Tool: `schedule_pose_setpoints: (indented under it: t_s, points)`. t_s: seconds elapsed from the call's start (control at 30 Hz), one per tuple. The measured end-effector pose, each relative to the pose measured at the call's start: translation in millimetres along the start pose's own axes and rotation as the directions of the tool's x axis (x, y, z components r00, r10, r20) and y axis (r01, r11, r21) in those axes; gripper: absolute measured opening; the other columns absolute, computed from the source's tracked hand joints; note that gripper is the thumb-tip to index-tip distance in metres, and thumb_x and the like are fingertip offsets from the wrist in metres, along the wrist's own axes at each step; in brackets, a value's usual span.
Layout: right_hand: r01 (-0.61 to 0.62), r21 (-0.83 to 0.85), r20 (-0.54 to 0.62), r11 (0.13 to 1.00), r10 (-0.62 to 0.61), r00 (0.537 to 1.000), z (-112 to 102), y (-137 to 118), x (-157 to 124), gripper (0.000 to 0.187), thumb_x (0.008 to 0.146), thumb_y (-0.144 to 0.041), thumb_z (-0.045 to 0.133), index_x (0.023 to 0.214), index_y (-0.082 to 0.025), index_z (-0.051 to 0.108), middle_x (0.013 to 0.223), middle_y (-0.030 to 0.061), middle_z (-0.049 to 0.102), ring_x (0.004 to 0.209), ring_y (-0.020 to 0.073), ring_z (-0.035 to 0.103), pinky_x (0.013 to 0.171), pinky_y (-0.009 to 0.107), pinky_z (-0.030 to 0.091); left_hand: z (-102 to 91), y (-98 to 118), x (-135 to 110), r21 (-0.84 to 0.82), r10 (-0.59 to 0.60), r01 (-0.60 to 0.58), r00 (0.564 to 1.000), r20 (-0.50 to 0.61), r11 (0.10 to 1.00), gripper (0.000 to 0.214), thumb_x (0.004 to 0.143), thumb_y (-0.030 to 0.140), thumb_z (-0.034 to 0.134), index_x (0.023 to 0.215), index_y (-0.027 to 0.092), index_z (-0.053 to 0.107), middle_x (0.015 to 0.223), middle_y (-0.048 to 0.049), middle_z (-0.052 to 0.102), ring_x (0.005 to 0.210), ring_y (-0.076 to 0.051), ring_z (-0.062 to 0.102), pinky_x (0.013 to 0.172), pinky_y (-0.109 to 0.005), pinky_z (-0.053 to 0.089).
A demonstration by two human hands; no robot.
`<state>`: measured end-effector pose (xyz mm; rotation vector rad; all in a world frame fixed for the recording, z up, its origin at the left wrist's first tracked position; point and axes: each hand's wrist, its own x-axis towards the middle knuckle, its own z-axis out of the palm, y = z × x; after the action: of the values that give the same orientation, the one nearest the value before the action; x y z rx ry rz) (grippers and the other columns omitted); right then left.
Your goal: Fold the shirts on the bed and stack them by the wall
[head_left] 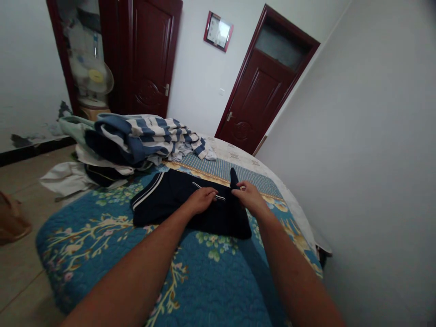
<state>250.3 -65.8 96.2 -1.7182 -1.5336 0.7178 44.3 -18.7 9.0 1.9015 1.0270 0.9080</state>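
A dark navy garment (163, 202) lies folded on the bed, with cream stripes along its left edge and a narrow white-trimmed strip near its middle. What kind of garment it is, I cannot tell. My left hand (203, 200) rests on it beside that strip, its fingers curled down and pressed together at the cloth. At the garment's far right corner, my right hand (248, 196) pinches a flap of the same dark cloth, which stands up above the rest.
A heap of clothes (136, 138), with a blue-and-white striped one on top, covers the bed's far left. The quilt (218, 281) is teal with flowers. A fan (91, 75) stands beyond, a brown bag (12, 218) sits on the floor, and a wall (371, 150) rises at right.
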Motion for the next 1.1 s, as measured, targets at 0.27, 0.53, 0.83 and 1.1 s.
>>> schedule_pose_setpoints:
  t_s: [0.27, 0.53, 0.83, 1.1]
  points:
    - [0.098, -0.076, 0.023, 0.992, -0.097, 0.995, 85, 12, -19, 0.027, 0.090, -0.033, 0.069, 0.114, -0.022, 0.063, 0.069, -0.0038, 0.067, 0.057, 0.0164, 0.066, 0.055, 0.025, 0.047, -2.4, 8, -3, -0.123, -0.215, 0.212, 0.976, -0.012, 0.969, 0.044, 0.100, 0.047, 0.046, 0.101, 0.013, 0.075, 0.099, -0.0119, 0.077, 0.081, -0.023, 0.072, 0.060, -0.028, 0.052]
    - [0.069, 0.213, -0.057, 0.975, -0.058, 0.997, 76, 37, -19, 0.033, 0.088, -0.038, 0.057, 0.114, -0.021, 0.066, 0.072, -0.0022, 0.067, 0.054, 0.0171, 0.066, 0.047, 0.025, 0.049, 12.3, 8, -5, 0.163, -0.220, 0.246, 0.962, -0.165, 0.955, 0.070, 0.091, 0.029, 0.067, 0.158, 0.015, 0.048, 0.113, -0.0129, 0.078, 0.104, -0.027, 0.074, 0.090, -0.034, 0.054]
    - [0.167, 0.105, -0.309, 0.980, -0.128, 0.942, 41, 70, 2, 0.032, 0.087, -0.040, 0.055, 0.103, -0.020, 0.073, 0.089, 0.0059, 0.075, 0.086, 0.0244, 0.072, 0.074, 0.034, 0.058, 3.8, 7, -4, 0.063, -0.277, 0.298, 0.935, -0.223, 0.953, 0.060, 0.093, 0.009, 0.051, 0.153, 0.014, 0.052, 0.129, -0.0153, 0.074, 0.118, -0.025, 0.070, 0.104, -0.034, 0.052]
    - [0.351, -0.412, -0.214, 0.841, -0.464, 0.860, 63, 73, -3, 0.042, 0.098, -0.030, 0.051, 0.131, -0.013, 0.070, 0.136, 0.0177, 0.069, 0.134, 0.0308, 0.058, 0.118, 0.048, 0.042, -2.7, 13, -9, 0.289, -0.200, 0.253, 0.959, -0.203, 0.923, 0.049, 0.096, 0.006, 0.046, 0.141, 0.016, 0.064, 0.137, -0.0146, 0.072, 0.128, -0.025, 0.067, 0.112, -0.034, 0.048]
